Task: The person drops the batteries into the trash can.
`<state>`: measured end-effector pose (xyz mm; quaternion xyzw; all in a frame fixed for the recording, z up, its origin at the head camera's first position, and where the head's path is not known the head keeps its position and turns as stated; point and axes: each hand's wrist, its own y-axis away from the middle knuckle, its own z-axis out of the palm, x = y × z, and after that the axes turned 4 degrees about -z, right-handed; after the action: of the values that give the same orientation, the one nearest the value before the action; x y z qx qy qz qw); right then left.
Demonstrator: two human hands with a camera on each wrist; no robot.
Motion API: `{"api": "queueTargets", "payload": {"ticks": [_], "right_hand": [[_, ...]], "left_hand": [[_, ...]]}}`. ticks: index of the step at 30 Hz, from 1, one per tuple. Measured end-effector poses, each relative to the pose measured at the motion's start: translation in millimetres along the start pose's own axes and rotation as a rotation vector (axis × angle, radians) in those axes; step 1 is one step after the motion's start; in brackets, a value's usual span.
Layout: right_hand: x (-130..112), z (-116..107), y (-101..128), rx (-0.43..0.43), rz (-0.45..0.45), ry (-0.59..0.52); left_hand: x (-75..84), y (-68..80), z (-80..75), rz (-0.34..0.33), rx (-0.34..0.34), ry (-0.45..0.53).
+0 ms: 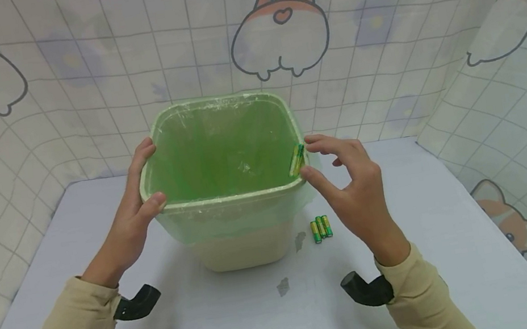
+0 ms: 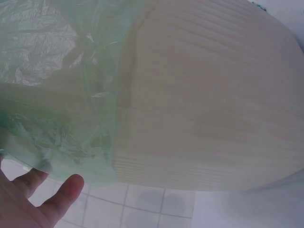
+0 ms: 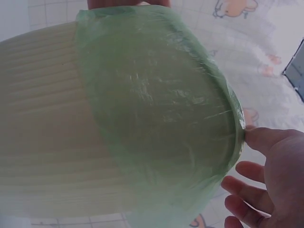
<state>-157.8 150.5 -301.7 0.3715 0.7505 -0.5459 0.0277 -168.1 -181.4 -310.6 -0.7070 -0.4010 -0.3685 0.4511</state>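
A cream trash bin stands on the table, lined with a translucent green garbage bag folded over its rim. My left hand holds the bin's left side, thumb over the near-left rim and fingertips farther back along it. At the right rim is my right hand, thumb tip against the edge and the other fingers spread outside, as the right wrist view shows. Just inside that rim, by the thumb, are green-and-gold batteries, tilted along the inner wall. Three more batteries lie side by side on the table.
The table has a white cover with two grey patches near the bin. Behind and at both sides hangs a checked curtain with cartoon animals. A black wrist mount sticks out from each sleeve.
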Motion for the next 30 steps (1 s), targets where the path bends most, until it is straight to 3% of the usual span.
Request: {"api": "queueTargets", "payload": {"ticks": [9, 30], "right_hand": [[5.3, -0.8, 2.1, 0.011, -0.002, -0.004], [44.7, -0.2, 40.0, -0.018, 0.16, 0.097]], "left_hand": [[0.5, -0.2, -0.1, 0.002, 0.0, -0.002], [0.1, -0.3, 0.8, -0.007, 0.0, -0.008]]}}
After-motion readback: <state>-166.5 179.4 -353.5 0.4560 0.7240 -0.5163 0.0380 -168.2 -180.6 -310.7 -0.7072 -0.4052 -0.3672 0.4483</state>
